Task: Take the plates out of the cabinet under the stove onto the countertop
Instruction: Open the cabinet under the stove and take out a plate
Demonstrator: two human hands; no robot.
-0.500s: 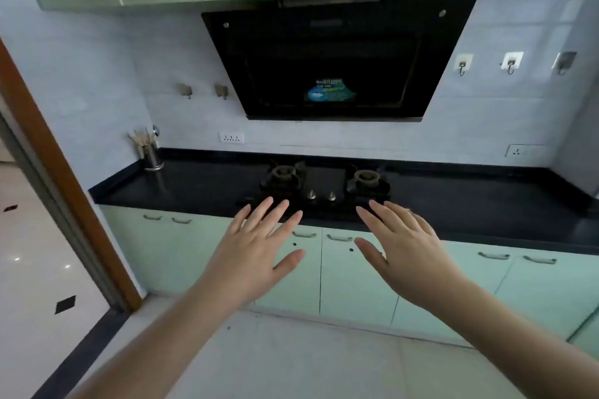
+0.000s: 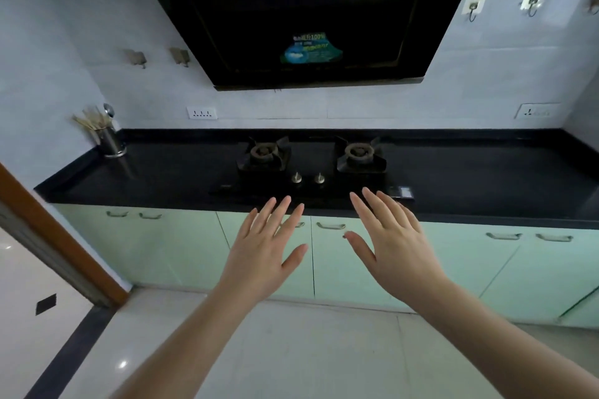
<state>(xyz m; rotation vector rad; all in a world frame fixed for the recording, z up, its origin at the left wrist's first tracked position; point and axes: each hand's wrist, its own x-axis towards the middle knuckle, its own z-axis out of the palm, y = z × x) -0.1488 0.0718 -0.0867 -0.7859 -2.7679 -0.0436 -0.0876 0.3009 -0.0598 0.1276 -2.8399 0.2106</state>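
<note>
While both cabinet doors [image 2: 291, 253] stay closed, left hand [image 2: 262, 256] and right hand [image 2: 393, 246] hover before the countertop [image 2: 146, 178] edge (fingers spread, empty).

White tiled wall [image 2: 356, 107], black range hood [image 2: 304, 10], pale glossy floor [image 2: 308, 350], wooden doorframe [image 2: 64, 236].

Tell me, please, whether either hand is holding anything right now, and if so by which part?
Nothing is held: the left hand and right hand are both open and empty.
</note>
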